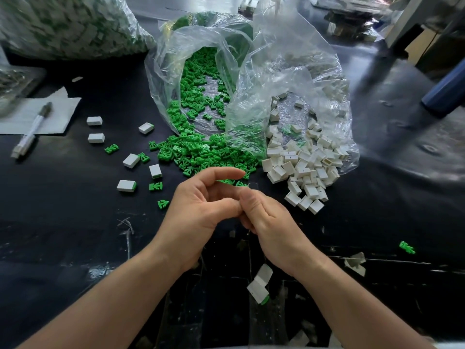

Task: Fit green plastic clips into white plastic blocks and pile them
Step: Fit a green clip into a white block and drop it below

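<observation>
My left hand (201, 200) and my right hand (266, 217) meet thumb to thumb just above the black table (75, 222), in front of the green clips. The left palm faces up with loosely curved fingers and nothing visible in it. My right hand shows its back, and its fingers curl under out of sight. Green clips (201, 152) spill from an open clear bag (191, 79). White blocks (302, 170) spill from a second clear bag (314, 79) to the right. Several blocks fitted with clips (127, 185) lie scattered at the left. Another fitted block (258, 290) lies near my right wrist.
A pen (31, 131) rests on white paper (57, 114) at the far left. A large bag of fitted parts (70, 23) stands at the back left. Loose clips (156, 186) dot the table, and one clip (407, 247) lies at the right. White scraps (356, 263) lie near the front edge.
</observation>
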Tool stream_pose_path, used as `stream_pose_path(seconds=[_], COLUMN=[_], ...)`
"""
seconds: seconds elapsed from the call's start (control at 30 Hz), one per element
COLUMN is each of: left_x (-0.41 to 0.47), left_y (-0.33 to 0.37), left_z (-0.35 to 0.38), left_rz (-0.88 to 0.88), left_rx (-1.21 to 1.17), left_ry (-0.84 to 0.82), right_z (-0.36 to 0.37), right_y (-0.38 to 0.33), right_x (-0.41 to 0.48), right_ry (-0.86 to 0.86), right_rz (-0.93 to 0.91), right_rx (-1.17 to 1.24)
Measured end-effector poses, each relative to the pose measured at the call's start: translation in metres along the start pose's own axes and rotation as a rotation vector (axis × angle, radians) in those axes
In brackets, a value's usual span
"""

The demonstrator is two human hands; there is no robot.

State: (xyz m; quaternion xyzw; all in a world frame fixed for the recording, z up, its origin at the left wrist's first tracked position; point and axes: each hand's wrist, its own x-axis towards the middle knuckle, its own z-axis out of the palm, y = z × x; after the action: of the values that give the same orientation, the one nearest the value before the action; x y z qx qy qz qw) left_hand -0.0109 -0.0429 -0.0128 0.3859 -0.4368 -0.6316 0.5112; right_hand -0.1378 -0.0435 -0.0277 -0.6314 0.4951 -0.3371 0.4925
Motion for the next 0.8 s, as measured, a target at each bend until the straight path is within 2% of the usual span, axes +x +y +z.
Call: stream_pose_path(seconds=[0.17,0.57,0.7,0.8], left_x=[0.0,0.002,0.003,0.002], left_y=[0.0,0.0,0.0,0.0], left_z=[-0.001,-0.002,-0.004,-0.004], left_rz=[-0.018,-0.117,-0.137,-0.119], left_rx=[-0.009,-0.099,-0.027,0.092], left_ry=[-0.001,-0.006,0.036,0.016], right_z=[0.0,-0.013,-0.023,-0.031], right_y=[0.001,-0.009,-0.007,-0.001], right_x=[0.0,-0.001,0.002,0.006], right_ry=[0.018,-0.052,0.075,0.201], right_rz=[-0.019,0.12,0.131,0.08], right_rx=[-0.014,0.1,-0.005,-0.229])
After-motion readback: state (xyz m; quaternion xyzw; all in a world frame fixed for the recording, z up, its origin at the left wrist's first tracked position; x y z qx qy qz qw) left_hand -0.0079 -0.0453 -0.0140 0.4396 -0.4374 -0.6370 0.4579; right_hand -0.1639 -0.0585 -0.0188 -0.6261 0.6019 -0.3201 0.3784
